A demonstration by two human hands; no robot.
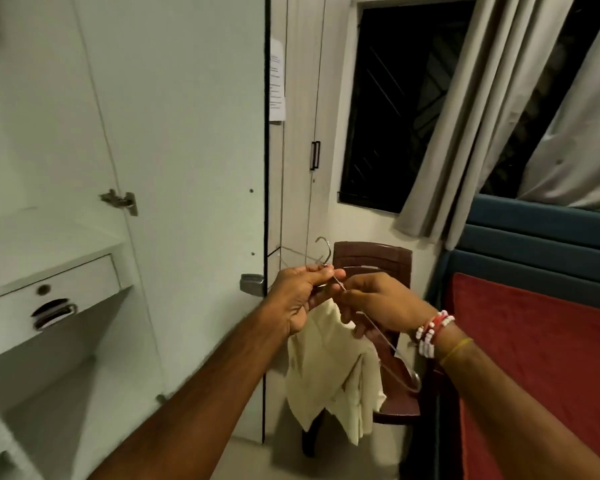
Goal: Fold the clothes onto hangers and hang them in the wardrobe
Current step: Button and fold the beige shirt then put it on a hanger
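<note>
A thin metal wire hanger (394,358) is held up in front of me, its hook (324,251) pointing up above my fingers. My left hand (300,296) pinches the hanger's neck just below the hook. My right hand (378,303) grips the wire a little lower, fingers curled round it. A pale cream garment (329,375) hangs from the hanger under both hands, folded over and drooping. The wardrobe (66,341) stands open at my left, with its white door (187,168) swung out toward me.
Inside the wardrobe sits a drawer (49,299) with a recessed handle, over a lower compartment. A brown plastic chair (374,261) stands behind the garment. A bed with a red cover (534,358) lies at right. Grey curtains (465,133) hang beside a dark window.
</note>
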